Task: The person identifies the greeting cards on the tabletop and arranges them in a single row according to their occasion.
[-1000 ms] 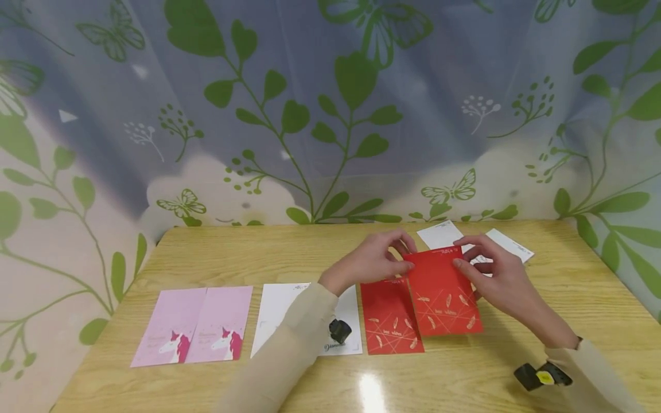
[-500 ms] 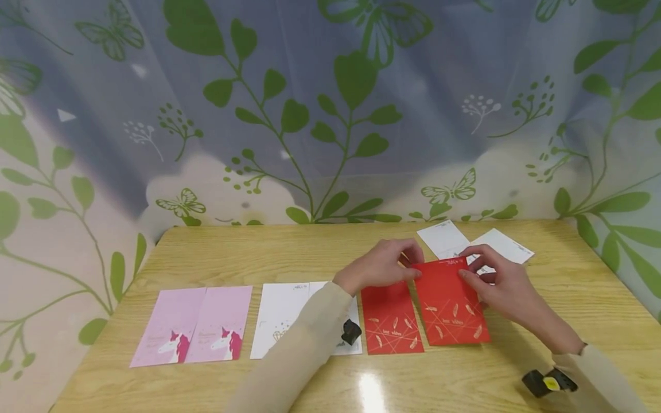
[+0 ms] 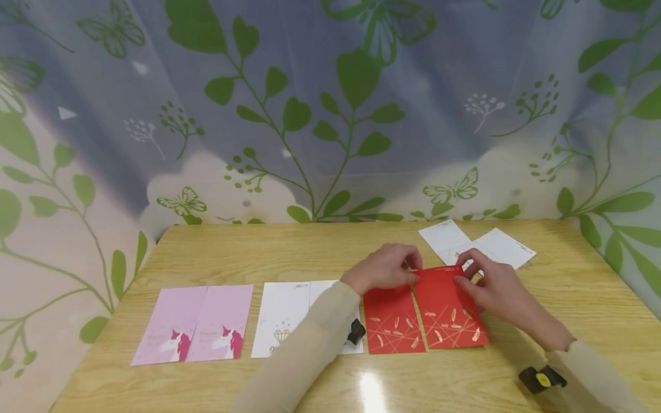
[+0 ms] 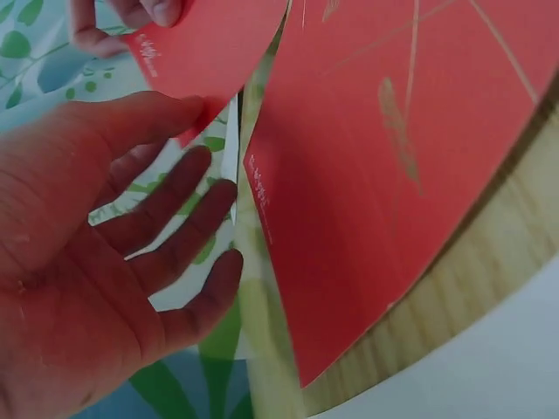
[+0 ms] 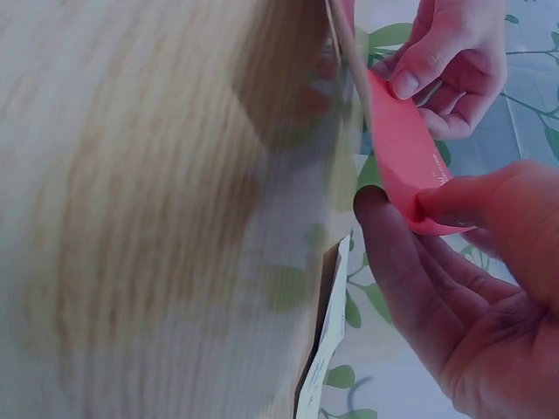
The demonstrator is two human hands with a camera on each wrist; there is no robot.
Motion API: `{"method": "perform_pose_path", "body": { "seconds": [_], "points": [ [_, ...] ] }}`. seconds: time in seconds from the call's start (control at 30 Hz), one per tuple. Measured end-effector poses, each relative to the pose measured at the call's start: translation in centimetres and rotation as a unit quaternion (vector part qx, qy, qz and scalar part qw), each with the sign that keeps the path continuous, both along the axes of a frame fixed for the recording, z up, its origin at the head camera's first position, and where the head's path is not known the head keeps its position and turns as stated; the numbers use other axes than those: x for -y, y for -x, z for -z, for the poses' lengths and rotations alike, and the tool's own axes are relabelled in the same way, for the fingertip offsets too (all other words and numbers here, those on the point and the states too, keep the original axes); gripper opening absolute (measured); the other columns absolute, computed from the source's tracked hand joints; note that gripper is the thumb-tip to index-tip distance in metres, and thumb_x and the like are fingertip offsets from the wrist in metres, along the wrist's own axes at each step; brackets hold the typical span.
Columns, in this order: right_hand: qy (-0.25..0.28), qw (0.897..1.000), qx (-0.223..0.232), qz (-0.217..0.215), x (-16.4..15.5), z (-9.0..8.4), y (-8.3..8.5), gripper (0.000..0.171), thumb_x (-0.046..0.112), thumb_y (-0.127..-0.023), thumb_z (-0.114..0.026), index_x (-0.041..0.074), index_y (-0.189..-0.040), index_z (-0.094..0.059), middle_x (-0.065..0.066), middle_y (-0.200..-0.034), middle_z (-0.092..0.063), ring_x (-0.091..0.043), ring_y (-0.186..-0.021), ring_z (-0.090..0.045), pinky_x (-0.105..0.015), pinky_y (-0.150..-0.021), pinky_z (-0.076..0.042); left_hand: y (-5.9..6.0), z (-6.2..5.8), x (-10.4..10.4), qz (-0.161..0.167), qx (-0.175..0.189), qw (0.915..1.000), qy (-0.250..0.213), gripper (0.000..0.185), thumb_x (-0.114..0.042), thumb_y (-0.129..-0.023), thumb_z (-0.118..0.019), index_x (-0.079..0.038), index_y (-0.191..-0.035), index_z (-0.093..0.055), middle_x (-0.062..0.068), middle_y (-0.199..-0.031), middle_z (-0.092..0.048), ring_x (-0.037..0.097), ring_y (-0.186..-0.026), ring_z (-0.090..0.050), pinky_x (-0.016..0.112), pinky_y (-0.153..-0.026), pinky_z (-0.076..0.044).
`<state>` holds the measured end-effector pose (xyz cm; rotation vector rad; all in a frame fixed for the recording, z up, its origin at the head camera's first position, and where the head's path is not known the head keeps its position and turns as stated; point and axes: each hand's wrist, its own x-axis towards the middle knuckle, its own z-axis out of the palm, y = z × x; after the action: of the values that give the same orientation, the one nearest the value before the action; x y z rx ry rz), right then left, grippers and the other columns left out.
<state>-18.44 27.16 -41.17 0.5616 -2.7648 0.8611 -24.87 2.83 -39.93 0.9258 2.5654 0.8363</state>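
2 red cards [image 3: 424,318] bear gold feather and line prints. 2 pink cards [image 3: 193,324] show a white unicorn with a magenta mane. The white cards [image 3: 281,318] carry a diamond outline. The table [image 3: 232,252] is pale wood-grain.

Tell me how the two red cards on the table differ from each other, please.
The left red card lies flat on the table, untouched; the right red card is pinched at its top edge by the left hand and the right hand. The right red card's top edge is lifted; the left's is not. Both show the same gold pattern.
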Motion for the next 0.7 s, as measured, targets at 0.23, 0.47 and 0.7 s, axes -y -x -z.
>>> {"method": "perform_pose_path", "body": {
  "seconds": [0.23, 0.47, 0.7],
  "points": [
    [-0.034, 0.999, 0.023, 0.007, 0.1, 0.0, 0.3, 0.031, 0.003, -0.087, -0.077, 0.009, -0.110, -0.056, -0.006, -0.083, -0.072, -0.005, -0.055, -0.050, -0.022, -0.050, -0.044, -0.6, -0.9, 1.1, -0.007, -0.027, 0.9972, 0.070, 0.026, -0.023, -0.095, -0.072, -0.016, -0.120, -0.069, -0.002, -0.118, -0.067, 0.010, -0.103, -0.058, 0.024, -0.088, -0.054],
    [-0.058, 0.997, 0.057, 0.013, 0.2, 0.2, 0.8, 0.029, 0.005, -0.087, -0.076, 0.007, -0.108, -0.055, -0.005, -0.080, -0.070, -0.011, -0.064, -0.056, -0.024, -0.055, -0.044, -1.5, -0.9, 1.5, 0.009, -0.011, 0.9883, 0.152, 0.032, -0.029, -0.090, -0.079, -0.019, -0.120, -0.071, -0.006, -0.115, -0.065, 0.009, -0.101, -0.054, 0.026, -0.089, -0.052],
    [-0.086, 0.994, 0.069, 0.005, 0.4, 0.3, 1.3, 0.027, 0.007, -0.087, -0.076, 0.007, -0.105, -0.055, -0.002, -0.074, -0.069, -0.013, -0.063, -0.057, -0.027, -0.057, -0.044, -1.8, -0.3, 1.5, 0.008, -0.010, 0.9853, 0.170, 0.037, -0.030, -0.088, -0.081, -0.020, -0.122, -0.071, -0.006, -0.119, -0.066, 0.009, -0.105, -0.055, 0.027, -0.093, -0.053]
  ]
}}
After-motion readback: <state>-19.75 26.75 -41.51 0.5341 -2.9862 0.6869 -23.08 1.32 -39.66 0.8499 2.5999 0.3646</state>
